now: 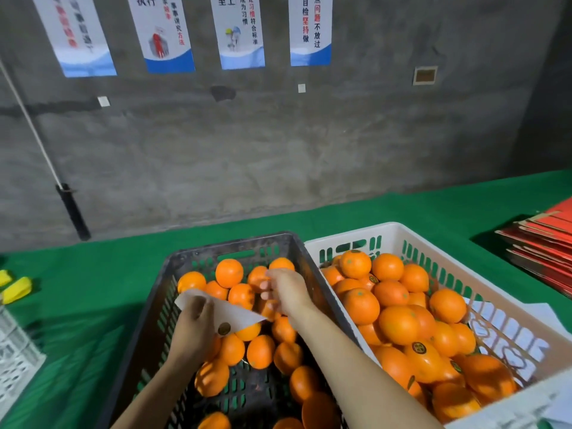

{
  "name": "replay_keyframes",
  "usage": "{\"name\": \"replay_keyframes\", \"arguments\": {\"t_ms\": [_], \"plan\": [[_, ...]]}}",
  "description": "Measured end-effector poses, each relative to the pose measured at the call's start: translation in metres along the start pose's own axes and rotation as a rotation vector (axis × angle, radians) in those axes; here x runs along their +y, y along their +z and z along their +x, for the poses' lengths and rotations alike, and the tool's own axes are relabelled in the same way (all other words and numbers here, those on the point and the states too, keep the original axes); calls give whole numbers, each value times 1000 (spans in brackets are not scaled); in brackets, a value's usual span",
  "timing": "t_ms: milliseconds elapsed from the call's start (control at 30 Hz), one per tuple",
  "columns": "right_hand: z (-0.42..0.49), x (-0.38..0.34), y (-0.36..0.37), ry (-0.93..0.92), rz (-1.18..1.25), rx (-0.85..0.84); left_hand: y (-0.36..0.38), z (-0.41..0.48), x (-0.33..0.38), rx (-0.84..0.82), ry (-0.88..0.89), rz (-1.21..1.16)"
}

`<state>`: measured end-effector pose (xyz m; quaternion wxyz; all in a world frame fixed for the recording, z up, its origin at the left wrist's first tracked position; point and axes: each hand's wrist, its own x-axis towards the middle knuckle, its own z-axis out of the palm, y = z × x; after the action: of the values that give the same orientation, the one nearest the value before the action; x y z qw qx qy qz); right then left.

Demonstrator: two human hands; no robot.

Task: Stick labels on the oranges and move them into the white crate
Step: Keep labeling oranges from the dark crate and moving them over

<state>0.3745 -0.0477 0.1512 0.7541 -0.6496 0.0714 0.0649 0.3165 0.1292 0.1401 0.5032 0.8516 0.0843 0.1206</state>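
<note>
while the left hand (193, 323) grips label paper (240, 314), a poster (161, 32) reads 执行.

Slotted plastic white crate (390, 235), glossy oranges (399, 325)

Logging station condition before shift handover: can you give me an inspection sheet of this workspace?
Surface: green cloth throughout.
Job's things: black crate part full of oranges; white crate heaped with oranges, some labelled; label sheet with one sticker.
Clutter: yellow items, red card stack, loose papers.
Grips: left hand holds label sheet; right hand over black crate, grip unclear.
Cables: pale cord on wall.
Surroundings: concrete wall, posters.
</note>
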Motion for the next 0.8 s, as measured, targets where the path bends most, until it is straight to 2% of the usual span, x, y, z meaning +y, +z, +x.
{"name": "replay_keyframes", "arguments": {"t_ms": [100, 167, 267, 400, 667, 800], "plan": [[-4, 13, 8, -399, -643, -145, -2, 1, 2, 7, 9, -102], [-7, 17, 12, -516, -787, -220, -4, 2, 2, 14, -8, -141], [-12, 23, 16, -637, -918, -248, -6, 4, 2, -1, -24, -195], [-16, 26, 20, -797, -1023, -300, -6, 4, 2, 37, -61, -200], [-22, 30, 27, -826, -1034, -312, -6, 9, 0, 70, -86, -229], [-26, 30, 31, -870, -1039, -243, -5, 14, -2, 35, -226, -354]]}}
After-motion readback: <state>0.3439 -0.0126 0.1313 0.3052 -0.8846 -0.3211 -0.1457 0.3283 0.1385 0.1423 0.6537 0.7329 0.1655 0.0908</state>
